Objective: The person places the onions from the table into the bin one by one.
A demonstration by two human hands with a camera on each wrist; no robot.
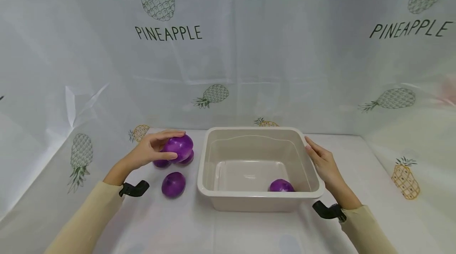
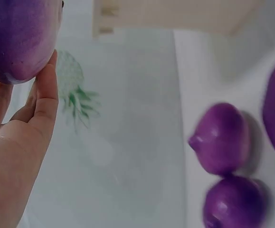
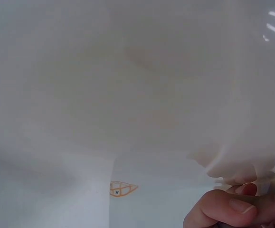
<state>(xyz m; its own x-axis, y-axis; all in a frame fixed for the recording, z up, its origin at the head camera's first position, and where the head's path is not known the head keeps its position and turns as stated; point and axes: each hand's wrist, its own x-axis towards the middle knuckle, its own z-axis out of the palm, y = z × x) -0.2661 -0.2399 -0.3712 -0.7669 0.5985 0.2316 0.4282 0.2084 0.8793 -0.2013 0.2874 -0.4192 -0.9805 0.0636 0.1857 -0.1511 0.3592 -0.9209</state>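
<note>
My left hand (image 1: 151, 149) grips a glossy purple onion-shaped piece (image 1: 181, 147), raised to the left of a beige plastic tub (image 1: 249, 202). Its thumb and fingers curve round the sides. Partly hidden beneath it, two more purple pieces (image 2: 222, 138) sit on the table; at least one has a pointed tip. Another purple piece (image 1: 173, 185) lies nearer the front, beside the tub. Inside the tub, one purple piece (image 1: 281, 185) rests by the front wall, its lower part hidden. My right hand (image 1: 323, 163) touches the tub's right side near the rim with extended fingers.
A white cloth printed with pineapples (image 1: 213, 93) hangs behind and around the white table (image 1: 160, 226). The tub's raised walls stand between the loose pieces and my right hand. Black straps (image 1: 134, 188) with wrist mounts circle both wrists.
</note>
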